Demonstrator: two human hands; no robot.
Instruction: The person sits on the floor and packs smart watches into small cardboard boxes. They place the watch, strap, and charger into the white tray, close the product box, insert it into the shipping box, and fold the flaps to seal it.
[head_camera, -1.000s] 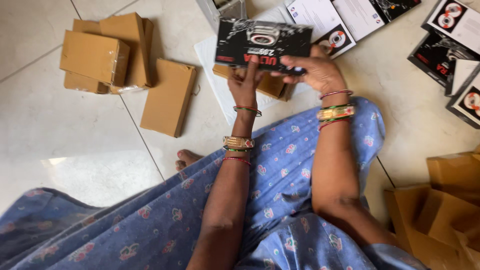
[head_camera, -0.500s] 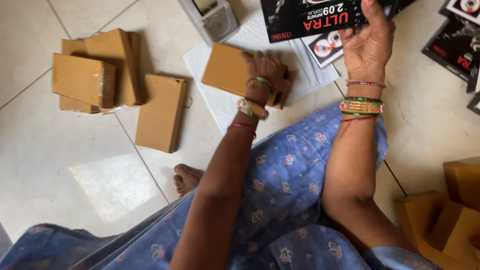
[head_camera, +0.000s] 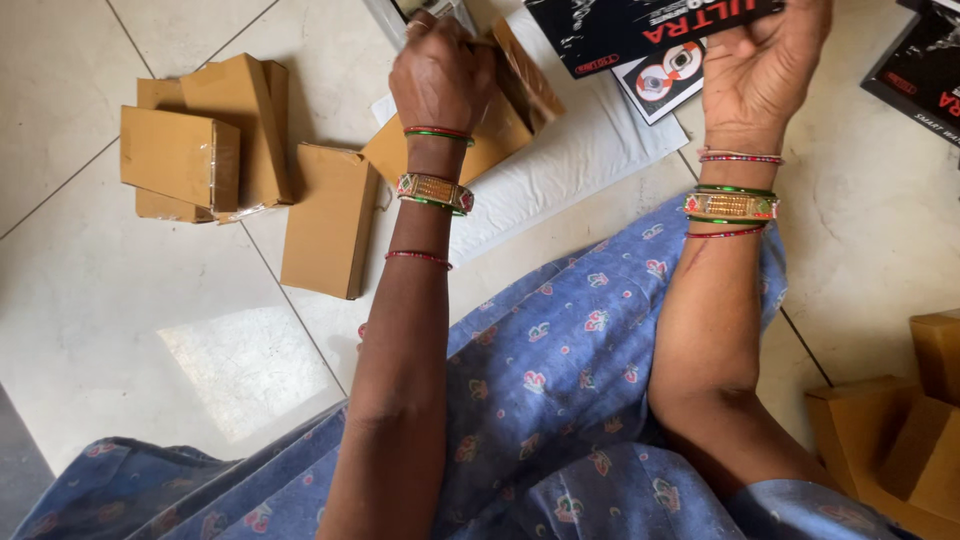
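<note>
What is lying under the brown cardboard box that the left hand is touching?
Under the brown cardboard box lies a white padded sheet on the tiled floor. The left hand and the box cover part of the sheet, so anything between them is hidden.

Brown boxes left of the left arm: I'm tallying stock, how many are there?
4 boxes: three piled together, one lying apart to their right. The pile may hide more.

Home-style packing spot on a tiled floor (head_camera: 120, 330), plain cardboard boxes (head_camera: 200, 140) stacked upper left, printed product cartons (head_camera: 640, 30) spread along the top edge
</note>
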